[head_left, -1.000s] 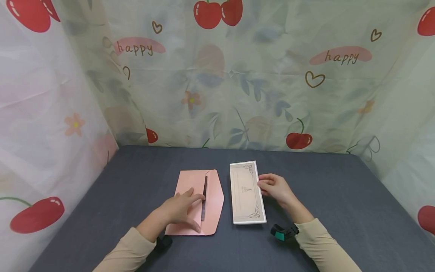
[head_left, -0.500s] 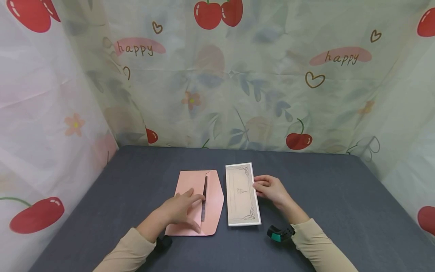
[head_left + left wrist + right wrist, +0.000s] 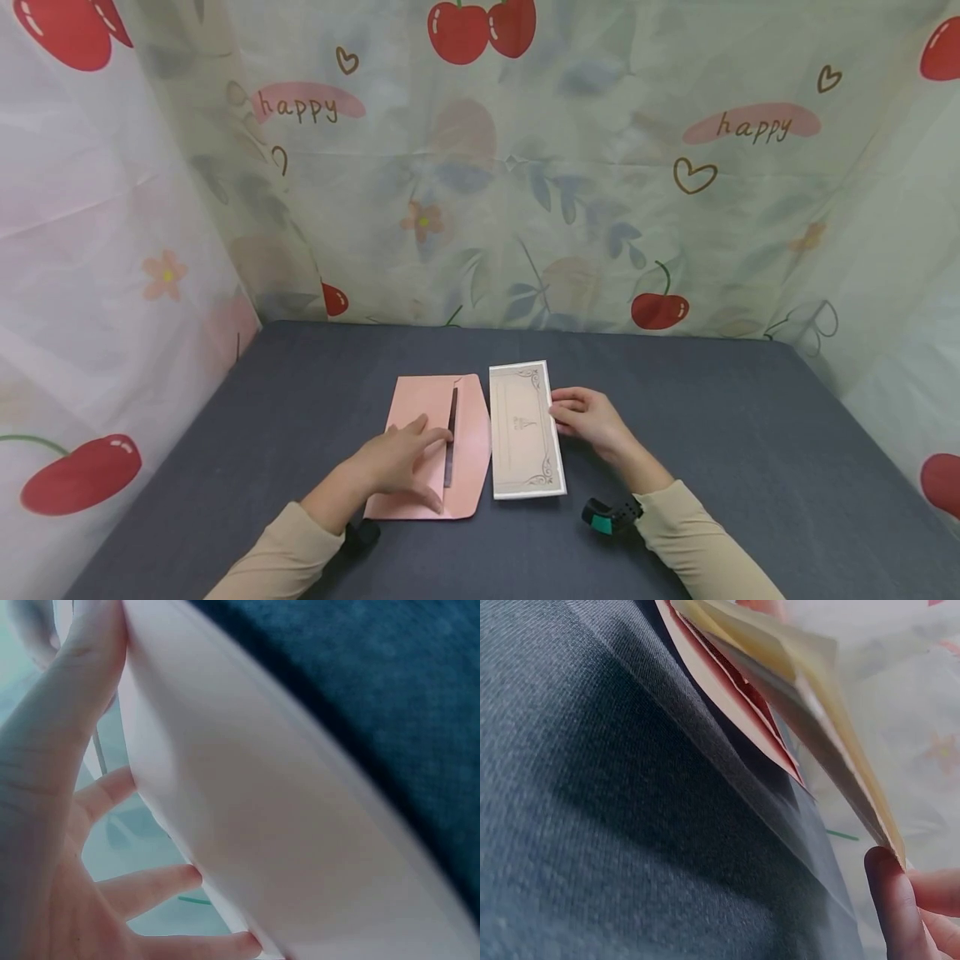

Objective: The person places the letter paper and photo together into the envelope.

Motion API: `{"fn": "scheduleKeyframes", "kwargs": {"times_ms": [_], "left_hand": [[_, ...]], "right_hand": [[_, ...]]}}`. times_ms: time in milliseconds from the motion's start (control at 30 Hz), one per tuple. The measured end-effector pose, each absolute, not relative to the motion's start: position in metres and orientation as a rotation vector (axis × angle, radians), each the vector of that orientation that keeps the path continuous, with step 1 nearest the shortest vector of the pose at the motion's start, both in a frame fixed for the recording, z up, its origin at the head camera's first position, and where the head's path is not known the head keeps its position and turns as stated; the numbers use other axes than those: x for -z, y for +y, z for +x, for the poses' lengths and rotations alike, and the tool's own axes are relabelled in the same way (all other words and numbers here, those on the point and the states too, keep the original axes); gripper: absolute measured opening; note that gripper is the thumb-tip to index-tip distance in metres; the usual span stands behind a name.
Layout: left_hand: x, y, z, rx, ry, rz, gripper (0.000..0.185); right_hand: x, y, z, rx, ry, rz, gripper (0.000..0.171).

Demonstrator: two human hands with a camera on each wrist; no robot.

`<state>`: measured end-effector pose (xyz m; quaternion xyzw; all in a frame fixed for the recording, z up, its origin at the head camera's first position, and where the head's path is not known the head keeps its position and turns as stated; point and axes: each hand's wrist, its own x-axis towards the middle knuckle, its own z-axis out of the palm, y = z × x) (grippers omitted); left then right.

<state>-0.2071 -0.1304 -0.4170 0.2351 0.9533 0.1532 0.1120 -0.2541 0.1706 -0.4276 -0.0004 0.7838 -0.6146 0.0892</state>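
A pink envelope lies on the dark grey table with its flap open to the right. My left hand presses flat on the envelope body, fingers straight and spread; the left wrist view shows those fingers against the pink paper. A cream card with an ornate border lies beside the flap, its left edge just over the flap's tip. My right hand pinches the card's right edge. The right wrist view shows the thumb at the slightly raised card.
Translucent curtains printed with cherries and "happy" close in the table on the left, back and right. A dark strip runs along the envelope's opening. Bare table stretches to the right and left of the papers.
My right hand has slid the card leftwards until it meets the envelope's open flap. The left hand and the envelope have stayed still.
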Motion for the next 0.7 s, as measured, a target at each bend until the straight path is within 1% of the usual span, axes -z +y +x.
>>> {"fn": "scheduleKeyframes", "kwargs": {"times_ms": [700], "left_hand": [[0.416,-0.128,-0.207,-0.437,2.785,0.639,0.086]], "right_hand": [[0.434,0.154,-0.255,1.857,2.265,-0.014,0.036]]}}
